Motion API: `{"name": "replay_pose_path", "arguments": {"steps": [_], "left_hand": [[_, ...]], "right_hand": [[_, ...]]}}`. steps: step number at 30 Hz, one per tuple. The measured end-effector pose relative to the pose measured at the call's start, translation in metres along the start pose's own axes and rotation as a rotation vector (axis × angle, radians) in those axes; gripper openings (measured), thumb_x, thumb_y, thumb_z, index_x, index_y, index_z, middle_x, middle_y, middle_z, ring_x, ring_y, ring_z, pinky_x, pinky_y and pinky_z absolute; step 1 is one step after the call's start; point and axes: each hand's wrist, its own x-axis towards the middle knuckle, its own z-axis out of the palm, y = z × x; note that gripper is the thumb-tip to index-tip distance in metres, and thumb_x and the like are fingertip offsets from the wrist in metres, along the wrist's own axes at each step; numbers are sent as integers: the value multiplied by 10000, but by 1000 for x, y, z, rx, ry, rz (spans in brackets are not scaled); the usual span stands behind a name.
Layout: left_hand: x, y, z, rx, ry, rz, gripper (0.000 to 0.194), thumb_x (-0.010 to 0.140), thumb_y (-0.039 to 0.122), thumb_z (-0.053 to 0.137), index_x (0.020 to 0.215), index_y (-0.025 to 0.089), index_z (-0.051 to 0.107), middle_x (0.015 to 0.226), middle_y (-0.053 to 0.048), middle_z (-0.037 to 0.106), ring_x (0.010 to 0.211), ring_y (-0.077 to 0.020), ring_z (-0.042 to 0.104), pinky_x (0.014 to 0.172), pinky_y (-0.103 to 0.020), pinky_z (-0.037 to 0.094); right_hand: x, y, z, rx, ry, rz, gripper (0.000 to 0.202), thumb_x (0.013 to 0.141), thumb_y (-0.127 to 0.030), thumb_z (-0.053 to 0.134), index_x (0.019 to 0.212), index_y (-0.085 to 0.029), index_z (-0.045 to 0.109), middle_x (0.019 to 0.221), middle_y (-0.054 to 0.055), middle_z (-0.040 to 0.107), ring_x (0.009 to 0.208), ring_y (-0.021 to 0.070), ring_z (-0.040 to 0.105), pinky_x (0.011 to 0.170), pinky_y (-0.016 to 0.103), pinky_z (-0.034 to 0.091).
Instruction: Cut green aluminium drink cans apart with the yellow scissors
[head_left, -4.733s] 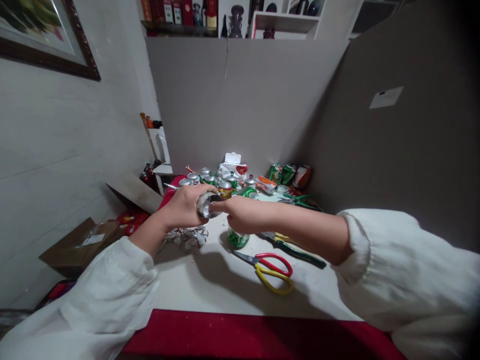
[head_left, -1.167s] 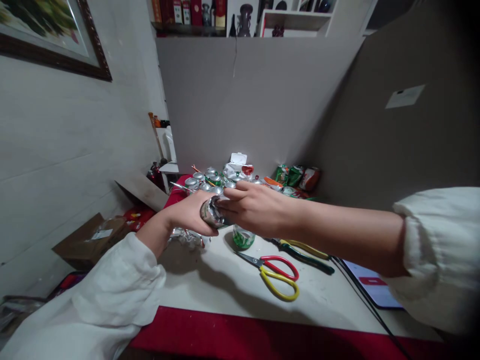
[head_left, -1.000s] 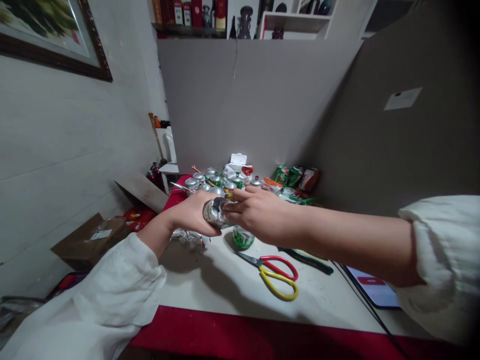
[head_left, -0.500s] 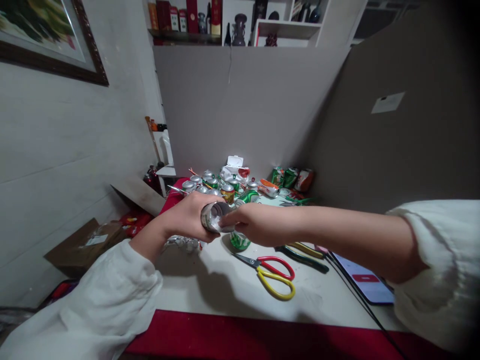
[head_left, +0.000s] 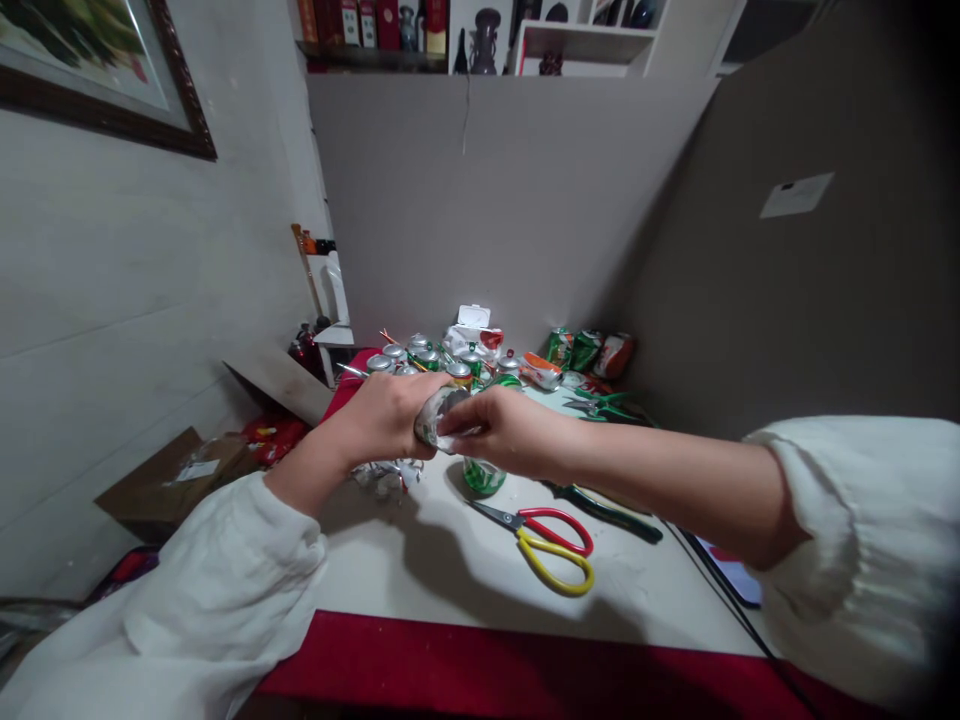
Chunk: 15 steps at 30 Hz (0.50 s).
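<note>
My left hand (head_left: 384,415) is wrapped around a cut-open drink can (head_left: 427,420), whose open end faces me. At that opening, my right hand (head_left: 514,430) has its fingers closed on a crumpled white wipe (head_left: 448,442), partly hidden by the fingers and the can. Below the hands, a green cut can piece (head_left: 482,478) stands on the white tabletop (head_left: 367,575). Scissors (head_left: 536,540) with one red and one yellow handle lie nearer to me. Dark-handled pliers (head_left: 611,512) rest under my right forearm.
Several cans with silver tops (head_left: 394,352) crowd the back left, near a wipes packet (head_left: 474,340). Dented cans (head_left: 585,350) lie back right, beside green-handled pliers (head_left: 600,403). Silvery scraps (head_left: 386,478) are left of centre. A cable (head_left: 720,580) crosses a phone or tablet (head_left: 739,580) at right.
The can has tilted and shifted slightly up and right in my left hand. My right fingers have drawn back a little toward its rim, with white material showing between them.
</note>
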Motion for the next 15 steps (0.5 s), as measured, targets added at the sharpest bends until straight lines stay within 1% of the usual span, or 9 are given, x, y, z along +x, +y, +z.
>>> {"name": "replay_pose_path", "arguments": {"steps": [3,5,7,10,13,15], "left_hand": [[1,-1,0,-7,-2,-24,521,595,267,712,1096,176,599,1021,-101,735,871,-276,705,696,-326,496],[1,-4,-2,-5,17,-63,535,597,271,710,1112,184,594,1005,-89,738,866,-272,705,689,-319,494],[0,-8,-6,14,64,-118,566,604,274,707,1149,184,583,1038,-96,736,893,-278,703,705,-323,499],[-2,-15,-12,33,137,-190,603,615,274,703,1196,177,574,1129,-113,719,954,-285,698,778,-339,514],[-3,-19,-14,29,162,-223,617,624,271,696,1221,167,577,1153,-114,715,983,-290,697,826,-350,522],[-3,-20,-14,38,170,-228,625,625,270,692,1230,163,580,1156,-115,715,997,-297,696,834,-356,525]], "right_hand": [[10,7,4,183,85,3,138,711,-71,683,780,-153,769,698,22,696,604,105,538,589,229,461],[15,10,4,275,122,17,83,711,-80,694,718,-149,739,653,8,664,555,88,497,548,227,438],[20,13,0,321,163,30,42,750,-139,686,764,-149,725,626,-8,627,500,69,436,483,216,391],[24,24,-10,388,243,50,106,803,-226,653,867,-150,691,604,-31,568,460,56,370,432,203,326],[29,43,-17,408,284,67,108,797,-244,653,844,-147,650,584,-46,523,453,52,353,429,198,323],[31,57,-17,386,283,74,105,777,-245,669,800,-148,635,585,-41,533,455,56,377,433,200,343]]}}
